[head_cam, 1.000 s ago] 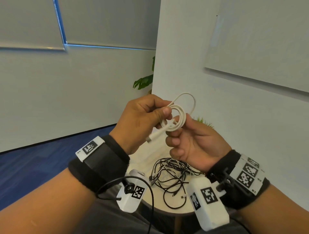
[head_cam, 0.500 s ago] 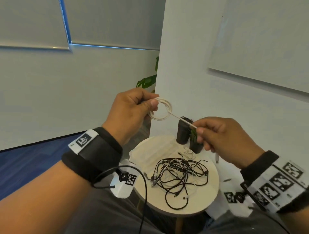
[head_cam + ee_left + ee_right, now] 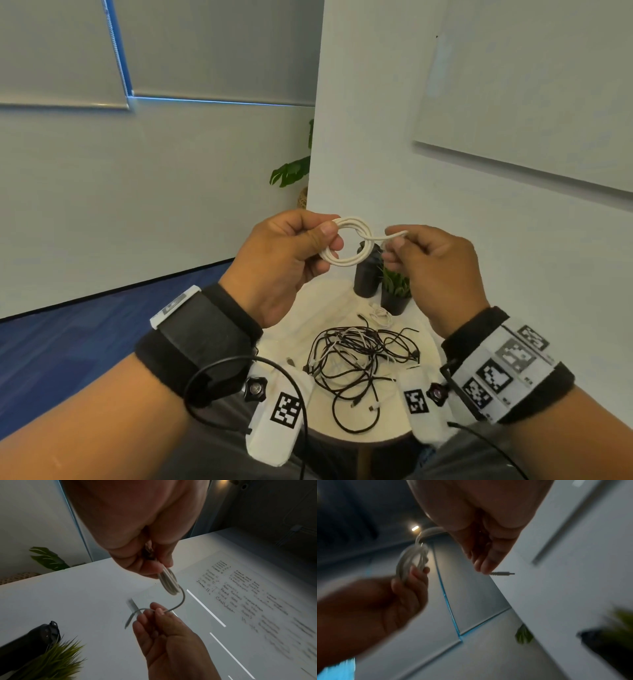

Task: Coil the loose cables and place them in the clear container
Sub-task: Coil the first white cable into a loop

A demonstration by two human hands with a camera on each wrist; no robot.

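Partly behind right hand (image 3: 442,270): white cable (image 3: 346,240) end.

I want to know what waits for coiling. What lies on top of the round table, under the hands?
On the round table lies a tangle of black and white cables, a small white cable behind it, a black bottle and a potted plant. The wrists cover the table's side edges.

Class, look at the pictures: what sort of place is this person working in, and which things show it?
Probably an office or meeting room: a wall whiteboard with handwritten notes, roller blinds over the windows, blue carpet, and a small round table with tangled cables.
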